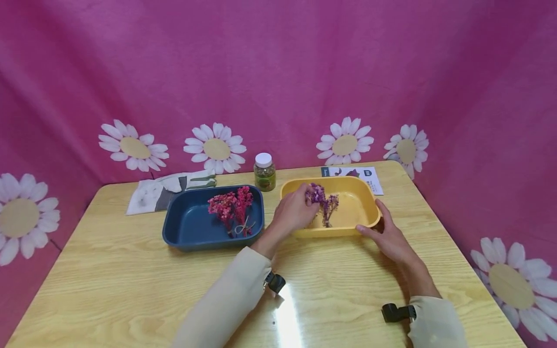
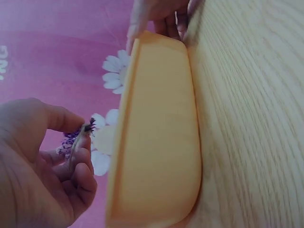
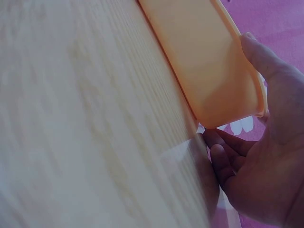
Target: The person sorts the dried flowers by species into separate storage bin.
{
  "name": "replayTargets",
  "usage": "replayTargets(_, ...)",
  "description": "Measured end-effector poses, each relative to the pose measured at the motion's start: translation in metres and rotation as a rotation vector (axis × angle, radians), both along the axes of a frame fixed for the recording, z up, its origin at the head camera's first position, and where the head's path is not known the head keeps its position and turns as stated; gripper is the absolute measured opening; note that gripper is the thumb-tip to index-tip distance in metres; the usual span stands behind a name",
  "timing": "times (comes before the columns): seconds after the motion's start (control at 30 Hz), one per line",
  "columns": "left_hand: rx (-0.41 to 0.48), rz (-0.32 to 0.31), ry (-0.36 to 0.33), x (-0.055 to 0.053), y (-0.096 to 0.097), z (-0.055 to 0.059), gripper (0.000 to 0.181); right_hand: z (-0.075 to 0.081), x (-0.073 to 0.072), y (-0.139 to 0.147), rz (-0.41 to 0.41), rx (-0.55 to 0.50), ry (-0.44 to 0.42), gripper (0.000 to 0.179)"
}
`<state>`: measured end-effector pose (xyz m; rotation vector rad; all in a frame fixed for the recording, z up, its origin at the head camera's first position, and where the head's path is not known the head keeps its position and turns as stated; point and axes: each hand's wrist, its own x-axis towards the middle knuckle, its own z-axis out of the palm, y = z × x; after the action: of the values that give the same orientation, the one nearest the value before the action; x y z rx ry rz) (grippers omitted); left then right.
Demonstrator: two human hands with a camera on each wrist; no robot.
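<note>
My left hand (image 1: 298,210) is over the left part of a yellow tray (image 1: 357,208). Its thumb and forefinger pinch a small bunch of purple dried flowers (image 2: 69,141) by the stems, seen up close in the left wrist view. Another purple dried flower bunch (image 1: 329,209) lies inside the tray beside that hand. At the tray's near right corner, my right hand (image 1: 390,237) grips the wall, thumb on the rim (image 3: 260,97) and the other fingers bent around the outside, low by the table.
Left of the yellow tray stands a dark blue tray (image 1: 187,220) with pink dried flowers (image 1: 228,208) in its right half. A white-lidded jar (image 1: 264,173) stands behind, between the trays. Printed sheets (image 1: 145,195) and a card (image 1: 373,180) lie at the back of the wooden table (image 1: 130,290).
</note>
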<state>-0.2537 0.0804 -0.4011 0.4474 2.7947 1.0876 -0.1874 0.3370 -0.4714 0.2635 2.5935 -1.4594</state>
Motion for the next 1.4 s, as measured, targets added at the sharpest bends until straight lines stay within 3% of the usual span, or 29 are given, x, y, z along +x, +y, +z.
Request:
replayTargets(0.33,-0.224,0.064,-0.083,-0.021,0.009,-0.011,0.027,0.001,-0.004,-0.007,0.017,0.037,-0.011,0.104)
replayTargets(0.57,-0.255,0.038,-0.057,-0.022,0.009,-0.015,0.038,0.001,-0.005,-0.007,0.009,0.019,-0.001,0.104)
replayTargets(0.77,-0.142,0.016,-0.057,-0.014,-0.004,-0.015,0.042,0.001,-0.007,-0.007,0.021,0.014,-0.004,0.104)
replayTargets(0.97,0.015,-0.025,0.013,-0.001,-0.024,-0.008,0.038,0.003,-0.01,-0.004,0.012,0.011,-0.029,0.106)
replayTargets(1.2,0.025,-0.041,0.034,0.016,-0.048,-0.011,0.04,0.003,-0.013,0.001,0.03,0.012,-0.022,0.105)
replayTargets(1.3,0.065,-0.041,0.019,0.024,-0.058,-0.015,0.04,0.004,-0.015,0.003,0.034,0.026,-0.018,0.105)
replayTargets(1.4,0.103,-0.056,0.053,0.032,-0.064,-0.019,0.037,0.006,-0.016,0.003,0.029,0.05,-0.006,0.105)
